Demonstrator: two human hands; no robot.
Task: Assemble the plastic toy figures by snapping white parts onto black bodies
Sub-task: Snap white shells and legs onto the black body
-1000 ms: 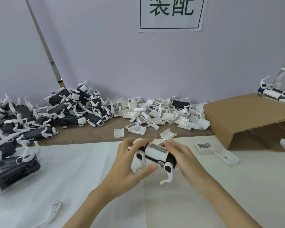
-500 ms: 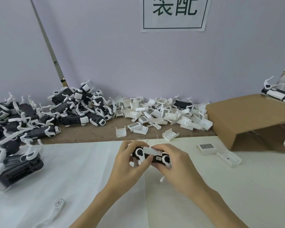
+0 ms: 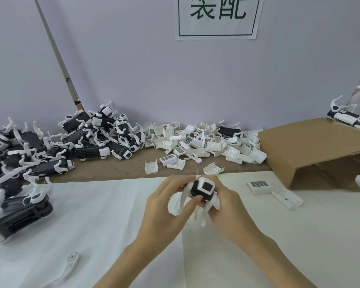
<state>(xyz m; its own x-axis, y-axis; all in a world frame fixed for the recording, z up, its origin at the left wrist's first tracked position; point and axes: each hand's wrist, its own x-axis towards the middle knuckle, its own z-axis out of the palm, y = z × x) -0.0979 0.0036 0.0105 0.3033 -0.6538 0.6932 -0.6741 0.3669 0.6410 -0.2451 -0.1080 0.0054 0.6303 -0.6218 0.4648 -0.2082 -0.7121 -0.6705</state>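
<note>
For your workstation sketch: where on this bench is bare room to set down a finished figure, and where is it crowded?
Bare white sheet lies between the stack of black-and-white figures and the left hand, and right of the right hand, nearer than the loose white cover. The back strip is crowded: pile of white plastic shells, brown cardboard box.

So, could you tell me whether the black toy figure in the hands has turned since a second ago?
Yes. The black toy figure has turned: its barcoded white side faced up before, and now its end faces the camera, in front of the brown cardboard box.

Both hands, left [image 3: 164, 206] and right [image 3: 224, 204], grip a black-and-white toy figure [image 3: 203, 189], apparently end-on.
</note>
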